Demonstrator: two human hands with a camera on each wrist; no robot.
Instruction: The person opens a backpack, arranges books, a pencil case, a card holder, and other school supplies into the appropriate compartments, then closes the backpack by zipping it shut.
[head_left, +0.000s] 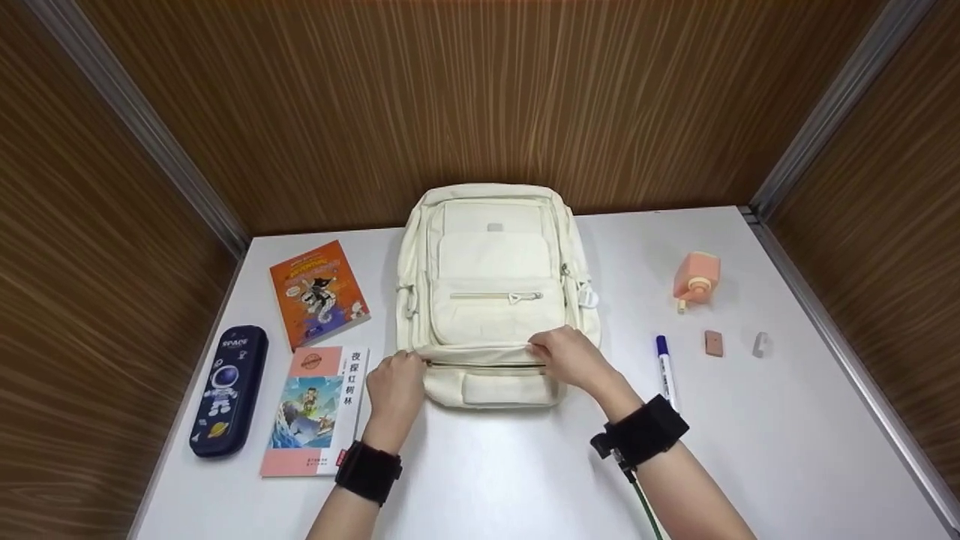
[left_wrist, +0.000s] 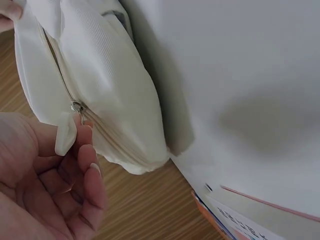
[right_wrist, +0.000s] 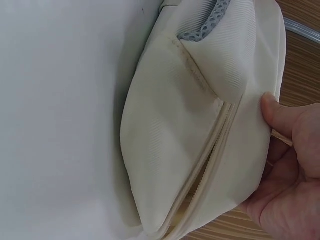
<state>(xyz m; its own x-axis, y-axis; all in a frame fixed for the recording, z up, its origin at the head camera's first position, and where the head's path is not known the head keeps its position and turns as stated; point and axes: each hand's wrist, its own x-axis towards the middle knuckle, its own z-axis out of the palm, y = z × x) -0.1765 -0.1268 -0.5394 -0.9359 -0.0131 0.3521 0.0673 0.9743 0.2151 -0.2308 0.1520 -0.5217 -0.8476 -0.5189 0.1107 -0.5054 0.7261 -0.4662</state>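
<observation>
A cream backpack (head_left: 495, 259) lies on the white table with its top end toward the back wall. At its near left corner my left hand (head_left: 396, 390) pinches a zipper pull (left_wrist: 65, 135) between thumb and fingers. In the left wrist view the metal slider (left_wrist: 76, 106) sits on the zipper track, with a narrow gap in the track beyond it. My right hand (head_left: 574, 360) grips the fabric edge at the near right, thumb on top. The zipper (right_wrist: 207, 170) beside it is parted in the right wrist view. The bag's inside is hidden.
Left of the bag lie an orange book (head_left: 319, 292), a pink-and-white book (head_left: 311, 412) and a navy pencil case (head_left: 229, 390). To the right are a capped marker (head_left: 666, 371), an orange sharpener-like object (head_left: 699, 276), a brown block (head_left: 713, 343) and a small greyish piece (head_left: 761, 345).
</observation>
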